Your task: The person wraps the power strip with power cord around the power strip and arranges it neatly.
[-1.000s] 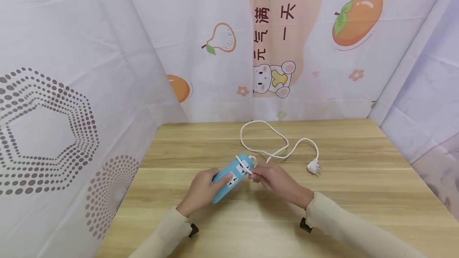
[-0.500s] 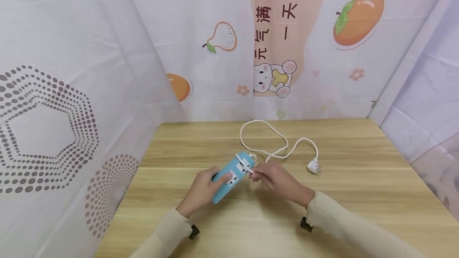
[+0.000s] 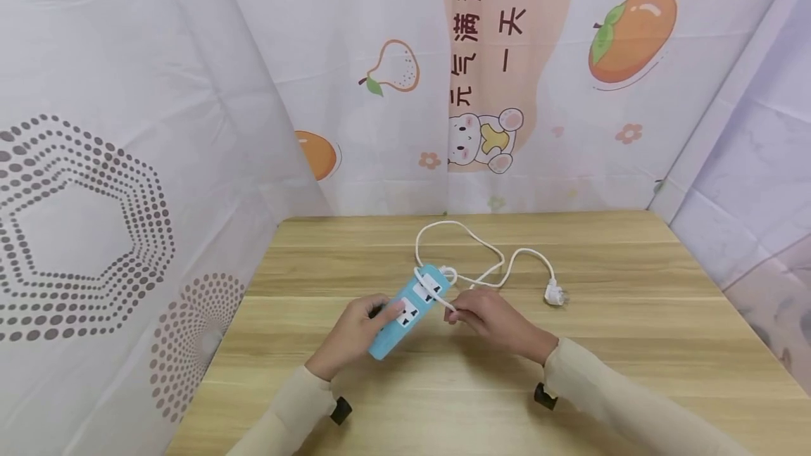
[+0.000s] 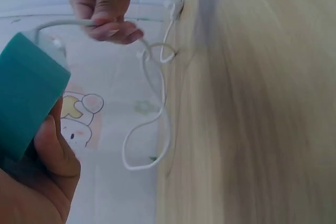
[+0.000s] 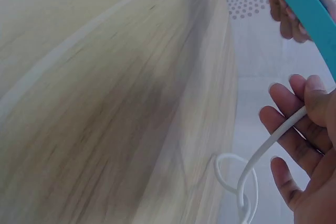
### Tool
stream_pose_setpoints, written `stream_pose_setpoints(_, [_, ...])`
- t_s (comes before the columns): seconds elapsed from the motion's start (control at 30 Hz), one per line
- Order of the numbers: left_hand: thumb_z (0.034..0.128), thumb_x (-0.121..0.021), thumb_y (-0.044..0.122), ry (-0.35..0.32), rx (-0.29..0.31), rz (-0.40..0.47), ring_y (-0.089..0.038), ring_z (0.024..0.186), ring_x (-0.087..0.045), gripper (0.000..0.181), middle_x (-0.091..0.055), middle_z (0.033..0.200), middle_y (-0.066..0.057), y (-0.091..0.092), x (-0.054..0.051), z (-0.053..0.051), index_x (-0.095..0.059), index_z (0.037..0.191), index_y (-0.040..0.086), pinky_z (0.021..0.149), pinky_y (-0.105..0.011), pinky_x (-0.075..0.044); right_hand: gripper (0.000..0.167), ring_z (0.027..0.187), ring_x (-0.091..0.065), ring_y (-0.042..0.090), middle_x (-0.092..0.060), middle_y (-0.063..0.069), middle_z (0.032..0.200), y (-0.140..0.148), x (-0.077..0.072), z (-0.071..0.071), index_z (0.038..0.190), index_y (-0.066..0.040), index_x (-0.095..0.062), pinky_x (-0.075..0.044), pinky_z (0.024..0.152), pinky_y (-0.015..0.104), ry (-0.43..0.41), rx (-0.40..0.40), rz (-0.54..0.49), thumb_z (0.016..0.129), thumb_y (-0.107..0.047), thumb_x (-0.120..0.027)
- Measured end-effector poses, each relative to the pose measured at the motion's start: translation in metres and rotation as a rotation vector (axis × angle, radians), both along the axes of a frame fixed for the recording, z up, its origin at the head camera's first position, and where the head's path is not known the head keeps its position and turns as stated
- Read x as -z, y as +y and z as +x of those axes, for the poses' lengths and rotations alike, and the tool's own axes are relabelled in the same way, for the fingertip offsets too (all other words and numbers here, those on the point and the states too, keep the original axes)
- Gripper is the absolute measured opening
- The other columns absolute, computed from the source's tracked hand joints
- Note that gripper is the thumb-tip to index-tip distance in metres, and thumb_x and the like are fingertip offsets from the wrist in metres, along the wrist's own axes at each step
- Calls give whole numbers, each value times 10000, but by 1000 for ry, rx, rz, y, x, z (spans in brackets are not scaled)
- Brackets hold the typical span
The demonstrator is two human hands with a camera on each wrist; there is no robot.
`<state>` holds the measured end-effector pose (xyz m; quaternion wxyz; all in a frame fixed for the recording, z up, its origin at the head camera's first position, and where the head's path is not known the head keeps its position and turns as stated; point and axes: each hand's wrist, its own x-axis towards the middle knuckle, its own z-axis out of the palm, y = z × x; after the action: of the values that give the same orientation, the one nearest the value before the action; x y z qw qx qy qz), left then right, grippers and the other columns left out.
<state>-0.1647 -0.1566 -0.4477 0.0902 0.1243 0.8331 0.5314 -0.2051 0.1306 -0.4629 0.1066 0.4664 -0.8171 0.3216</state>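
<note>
Loose white cord has shifted left since the earlier frame, its loop now seeming to meet the far end of the blue power strip, and the right hand sits slightly further right. Behind, a pale, creased fabric backdrop printed with fruit hangs past a table of streaky wood grain. Over the table's middle slants the power strip, a long, smooth block with white socket panels. The left hand is clamped on it, thumb across the top face. The right hand pinches the cord between thumb and forefinger, other fingers apart. Round and bendy, the cord crosses the strip near its far end and curls away to a chunky white plug. This looks like winding; light, even tension and turns laid side by side should serve best, with the left thumb clear of the cord's path
</note>
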Motion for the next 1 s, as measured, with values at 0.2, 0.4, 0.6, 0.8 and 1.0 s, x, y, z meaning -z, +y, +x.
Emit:
stream_pose_setpoints(0.2, [995,-678,437,-15,148,2,-178,776,-647,306,-685,908,-25,-6,1,0,-719,1000,134,679,-343,-567,39,864,-688,65,-768,-84,928,-1,7,-2,921,-147,-807,-533,801,365,92,-17,60,889,-156,-787])
stream_pose_setpoints(0.4, [881,-831,371,35,270,-30,-126,707,-625,194,-692,823,19,-10,-3,-2,-742,893,199,639,-304,-544,170,873,-621,167,-733,-30,949,0,0,1,973,-131,-774,-488,802,389,117,30,147,821,-74,-824])
stream_pose_setpoints(0.6, [838,-859,416,126,453,-139,-30,634,-552,237,-668,757,109,-2,-10,-4,-737,833,212,574,-209,-431,181,867,-581,84,-718,-121,924,-2,-7,1,962,-187,-776,-440,858,392,163,-69,281,832,-72,-827])
stream_pose_setpoints(0.8, [867,-799,522,175,475,-234,13,549,-454,348,-545,636,158,3,-8,-6,-671,726,231,517,-186,-348,250,840,-556,77,-728,-128,940,-2,-7,-1,1024,-188,-804,-448,871,385,258,-80,348,808,-79,-867])
stream_pose_setpoints(1.0, [848,-790,577,241,492,-351,24,548,-392,388,-446,615,168,5,-11,-5,-668,722,231,527,-181,-311,301,792,-552,79,-701,-138,854,-5,-10,-2,971,-213,-808,-434,800,345,333,-118,357,727,-76,-921])
